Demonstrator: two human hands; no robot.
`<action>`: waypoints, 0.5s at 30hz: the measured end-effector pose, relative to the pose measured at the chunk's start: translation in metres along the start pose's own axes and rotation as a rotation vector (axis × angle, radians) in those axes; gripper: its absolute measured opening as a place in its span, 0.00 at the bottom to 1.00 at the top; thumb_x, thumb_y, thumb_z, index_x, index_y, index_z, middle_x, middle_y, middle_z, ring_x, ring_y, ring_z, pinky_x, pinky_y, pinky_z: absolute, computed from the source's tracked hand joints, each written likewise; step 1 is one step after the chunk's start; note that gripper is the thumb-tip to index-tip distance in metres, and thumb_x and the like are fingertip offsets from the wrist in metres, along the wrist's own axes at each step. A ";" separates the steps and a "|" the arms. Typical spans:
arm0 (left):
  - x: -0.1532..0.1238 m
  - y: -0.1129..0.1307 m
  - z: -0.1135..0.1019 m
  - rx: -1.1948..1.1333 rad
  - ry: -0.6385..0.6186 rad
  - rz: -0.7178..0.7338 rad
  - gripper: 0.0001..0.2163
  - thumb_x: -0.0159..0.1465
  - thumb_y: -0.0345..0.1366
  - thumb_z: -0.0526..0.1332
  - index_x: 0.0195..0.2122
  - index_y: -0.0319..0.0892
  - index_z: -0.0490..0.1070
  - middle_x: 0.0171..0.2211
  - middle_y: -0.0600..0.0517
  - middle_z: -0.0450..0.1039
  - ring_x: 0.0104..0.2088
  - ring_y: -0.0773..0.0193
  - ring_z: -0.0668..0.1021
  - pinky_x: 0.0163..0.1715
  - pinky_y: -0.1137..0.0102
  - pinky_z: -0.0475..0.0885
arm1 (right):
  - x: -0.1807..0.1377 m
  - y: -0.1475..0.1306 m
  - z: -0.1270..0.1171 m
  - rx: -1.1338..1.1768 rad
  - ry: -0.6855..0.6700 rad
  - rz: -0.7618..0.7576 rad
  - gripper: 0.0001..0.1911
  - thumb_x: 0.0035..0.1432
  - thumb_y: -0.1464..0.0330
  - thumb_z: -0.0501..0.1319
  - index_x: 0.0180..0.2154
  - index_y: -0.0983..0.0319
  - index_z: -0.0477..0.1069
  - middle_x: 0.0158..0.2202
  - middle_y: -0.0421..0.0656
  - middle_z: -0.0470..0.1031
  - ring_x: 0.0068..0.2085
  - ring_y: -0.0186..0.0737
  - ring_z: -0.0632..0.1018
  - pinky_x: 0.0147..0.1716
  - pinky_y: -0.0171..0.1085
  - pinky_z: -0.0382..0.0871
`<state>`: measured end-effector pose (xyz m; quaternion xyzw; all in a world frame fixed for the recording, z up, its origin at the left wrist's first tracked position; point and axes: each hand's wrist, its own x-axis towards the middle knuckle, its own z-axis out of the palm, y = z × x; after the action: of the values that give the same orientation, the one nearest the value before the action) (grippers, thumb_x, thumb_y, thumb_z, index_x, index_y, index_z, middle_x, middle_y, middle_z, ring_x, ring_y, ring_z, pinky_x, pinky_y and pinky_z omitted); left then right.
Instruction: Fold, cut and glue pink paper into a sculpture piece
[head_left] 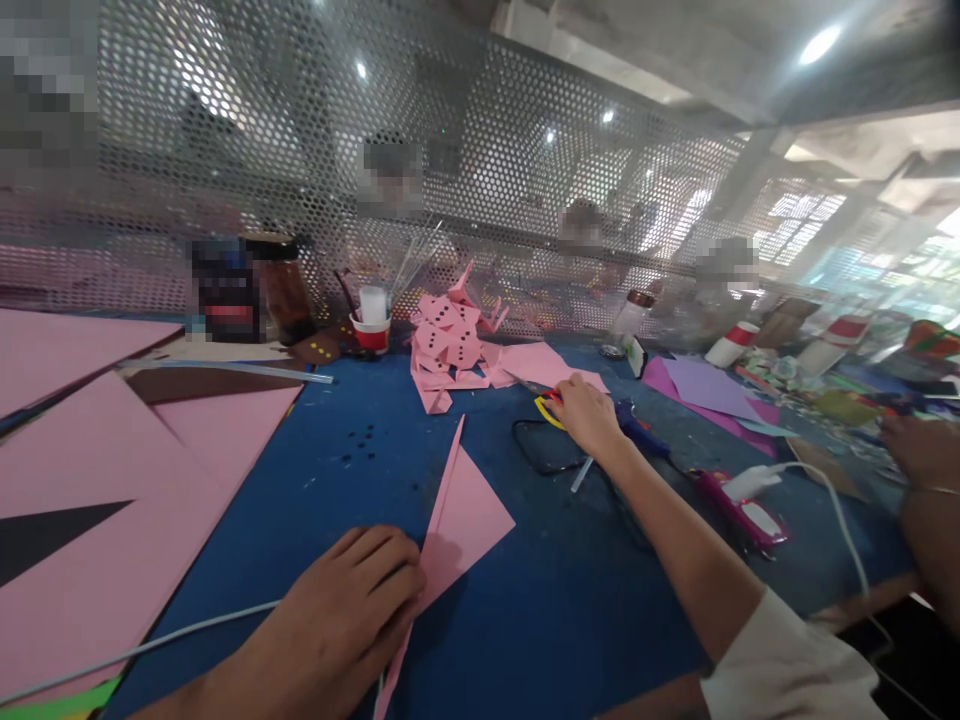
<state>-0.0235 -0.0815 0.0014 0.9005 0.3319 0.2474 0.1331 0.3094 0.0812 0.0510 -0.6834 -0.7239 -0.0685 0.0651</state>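
Blue tabletop [315, 450] below a perforated screen [525, 150]: our left hand [345, 610] presses flat, fingers together, on 1 folded pink paper triangle [469, 510] near us. Our right hand [589, 415] covers the scissors [546, 408]; its grip we cannot tell. Paper seems light, easily creased; hold its folded edge.

The pink paper [469, 510] is a folded triangle with one flap standing up along a long crease. It lies on the blue table [570, 610], top point aimed away, its near corner under the left hand [345, 610]. The scissors [541, 402] lie farther back, blades pointing left, with the yellow-and-red handles partly hidden at the right hand [589, 415].
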 end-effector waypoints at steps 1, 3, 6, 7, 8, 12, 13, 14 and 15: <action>0.000 0.000 0.000 0.004 -0.002 0.002 0.11 0.74 0.28 0.52 0.40 0.45 0.73 0.41 0.54 0.75 0.42 0.60 0.72 0.45 0.63 0.62 | -0.005 -0.007 -0.004 0.030 0.013 -0.051 0.15 0.72 0.64 0.58 0.51 0.64 0.76 0.54 0.56 0.75 0.55 0.53 0.78 0.52 0.45 0.70; 0.001 0.000 -0.001 0.019 -0.008 0.006 0.11 0.74 0.29 0.52 0.40 0.45 0.73 0.41 0.54 0.75 0.42 0.59 0.72 0.44 0.63 0.62 | -0.017 -0.024 -0.010 0.104 0.007 -0.202 0.12 0.73 0.64 0.57 0.52 0.58 0.77 0.52 0.47 0.77 0.54 0.44 0.78 0.54 0.39 0.69; 0.001 0.000 0.000 0.039 -0.006 0.025 0.10 0.75 0.30 0.52 0.40 0.45 0.73 0.41 0.53 0.75 0.42 0.59 0.72 0.44 0.62 0.62 | -0.034 -0.054 -0.005 0.254 0.009 -0.532 0.14 0.75 0.66 0.55 0.55 0.54 0.76 0.55 0.42 0.77 0.57 0.39 0.75 0.60 0.39 0.65; 0.002 0.000 0.000 0.042 -0.013 0.032 0.10 0.75 0.30 0.53 0.41 0.45 0.73 0.42 0.53 0.76 0.43 0.59 0.72 0.45 0.62 0.62 | -0.038 -0.063 0.000 0.299 0.009 -0.657 0.15 0.75 0.68 0.54 0.57 0.54 0.75 0.56 0.43 0.77 0.58 0.41 0.74 0.61 0.42 0.65; 0.002 0.000 0.000 0.043 -0.012 0.033 0.10 0.75 0.30 0.53 0.41 0.45 0.73 0.42 0.53 0.76 0.43 0.59 0.72 0.45 0.62 0.62 | -0.041 -0.070 0.005 0.314 0.009 -0.731 0.17 0.76 0.69 0.53 0.58 0.54 0.74 0.57 0.44 0.76 0.59 0.42 0.73 0.61 0.45 0.64; 0.003 -0.002 0.001 0.061 -0.001 0.023 0.09 0.75 0.31 0.54 0.40 0.44 0.73 0.41 0.52 0.75 0.42 0.59 0.73 0.44 0.63 0.63 | -0.042 -0.085 0.025 0.257 0.021 -0.820 0.17 0.75 0.70 0.54 0.59 0.54 0.74 0.62 0.45 0.74 0.63 0.46 0.70 0.61 0.49 0.65; 0.003 -0.002 0.001 0.061 0.005 0.020 0.09 0.75 0.31 0.53 0.40 0.44 0.73 0.41 0.51 0.75 0.42 0.59 0.73 0.43 0.63 0.64 | -0.041 -0.085 0.028 0.248 0.025 -0.821 0.16 0.74 0.70 0.55 0.57 0.55 0.75 0.61 0.46 0.74 0.63 0.47 0.71 0.61 0.49 0.65; 0.004 -0.002 0.001 0.058 0.010 0.017 0.10 0.75 0.31 0.53 0.39 0.44 0.72 0.41 0.51 0.75 0.41 0.59 0.73 0.43 0.63 0.64 | -0.040 -0.085 0.029 0.246 0.027 -0.822 0.14 0.74 0.69 0.56 0.56 0.56 0.76 0.60 0.47 0.75 0.62 0.47 0.71 0.61 0.49 0.65; 0.004 -0.002 0.001 0.053 0.017 0.013 0.10 0.75 0.31 0.53 0.39 0.43 0.72 0.40 0.51 0.75 0.41 0.59 0.73 0.42 0.64 0.64 | -0.039 -0.084 0.030 0.253 0.028 -0.824 0.12 0.73 0.68 0.57 0.54 0.58 0.76 0.59 0.47 0.76 0.62 0.47 0.72 0.61 0.48 0.64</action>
<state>-0.0212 -0.0775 0.0019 0.9036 0.3337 0.2472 0.1050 0.2278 0.0436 0.0133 -0.3229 -0.9380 -0.0086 0.1255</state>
